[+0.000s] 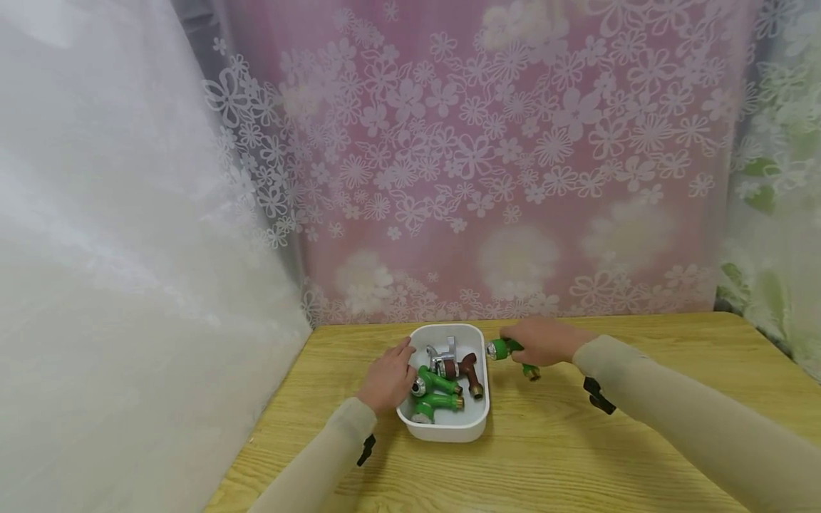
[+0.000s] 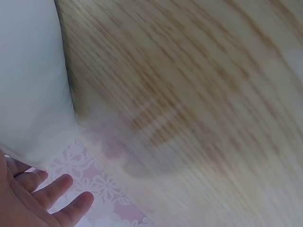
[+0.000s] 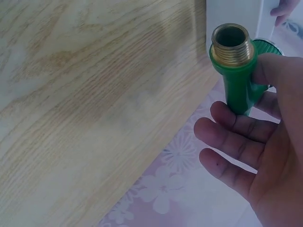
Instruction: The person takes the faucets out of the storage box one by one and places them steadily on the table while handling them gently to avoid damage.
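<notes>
My right hand [image 1: 541,340] grips a green tap [image 3: 239,90] just right of a white plastic tub [image 1: 449,433]. The tap's threaded brass end [image 3: 232,45] faces the right wrist camera, and its ribbed green knob [image 1: 499,349] lies toward the tub. On the tub's left rim rests my left hand [image 1: 388,377], its fingers loosely spread in the left wrist view; its thumb is hidden there. Inside the tub lie two green taps [image 1: 439,383] [image 1: 442,402], a brown tap [image 1: 470,370] and a silver metal tap [image 1: 444,354].
The tub stands on a wood-grain table [image 1: 545,449]. Behind the table's far edge hangs a pink flowered curtain [image 1: 474,178]. White sheeting [image 1: 128,249] closes off the left side, and a leaf-patterned curtain [image 1: 776,214] hangs on the right.
</notes>
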A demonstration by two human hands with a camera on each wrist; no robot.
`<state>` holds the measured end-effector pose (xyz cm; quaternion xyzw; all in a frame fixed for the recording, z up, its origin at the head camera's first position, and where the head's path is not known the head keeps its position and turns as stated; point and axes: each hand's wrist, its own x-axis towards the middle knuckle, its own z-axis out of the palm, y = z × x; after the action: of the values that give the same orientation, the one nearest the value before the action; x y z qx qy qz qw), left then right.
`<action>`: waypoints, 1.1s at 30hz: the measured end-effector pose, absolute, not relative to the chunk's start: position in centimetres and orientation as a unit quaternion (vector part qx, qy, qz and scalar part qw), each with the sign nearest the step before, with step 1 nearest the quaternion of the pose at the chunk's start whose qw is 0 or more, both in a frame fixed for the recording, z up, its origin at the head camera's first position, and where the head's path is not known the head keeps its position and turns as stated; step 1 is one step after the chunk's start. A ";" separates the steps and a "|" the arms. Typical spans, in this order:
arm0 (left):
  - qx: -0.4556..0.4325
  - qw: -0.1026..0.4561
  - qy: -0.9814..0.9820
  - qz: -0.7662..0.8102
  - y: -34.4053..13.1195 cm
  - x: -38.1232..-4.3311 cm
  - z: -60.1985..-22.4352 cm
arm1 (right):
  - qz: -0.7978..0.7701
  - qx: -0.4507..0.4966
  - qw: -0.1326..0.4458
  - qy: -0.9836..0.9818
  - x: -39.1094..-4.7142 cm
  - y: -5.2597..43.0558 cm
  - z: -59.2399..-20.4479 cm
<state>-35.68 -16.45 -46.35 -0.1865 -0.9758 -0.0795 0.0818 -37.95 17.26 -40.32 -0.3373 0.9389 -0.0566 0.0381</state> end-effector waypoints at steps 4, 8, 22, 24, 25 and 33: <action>-0.185 0.080 -0.976 -0.076 -16.4 -35.8 -46.3 | -0.054 -0.332 0.034 0.941 -38.2 17.8 -40.6; -0.184 0.081 -0.976 -0.078 -16.3 -36.0 -46.3 | -0.037 -0.324 0.030 0.945 -38.4 18.0 -41.1; -0.182 0.084 -0.975 -0.099 -16.5 -36.1 -46.9 | -0.018 -0.289 0.038 0.956 -39.2 16.7 -44.2; -0.181 0.086 -0.975 -0.098 -16.5 -36.1 -46.8 | -0.018 -0.286 0.040 0.957 -39.4 16.6 -44.6; -0.180 0.086 -0.975 -0.097 -16.5 -36.1 -46.8 | -0.016 -0.285 0.039 0.958 -39.5 16.5 -44.8; -0.176 0.077 -0.976 -0.097 -16.5 -36.1 -46.8 | -0.024 -0.283 0.052 0.957 -39.7 15.8 -45.6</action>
<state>-36.06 -16.52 -46.78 -0.1763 -0.9765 -0.0971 0.0772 -39.68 15.85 -45.59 -0.2829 0.9574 -0.0238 0.0521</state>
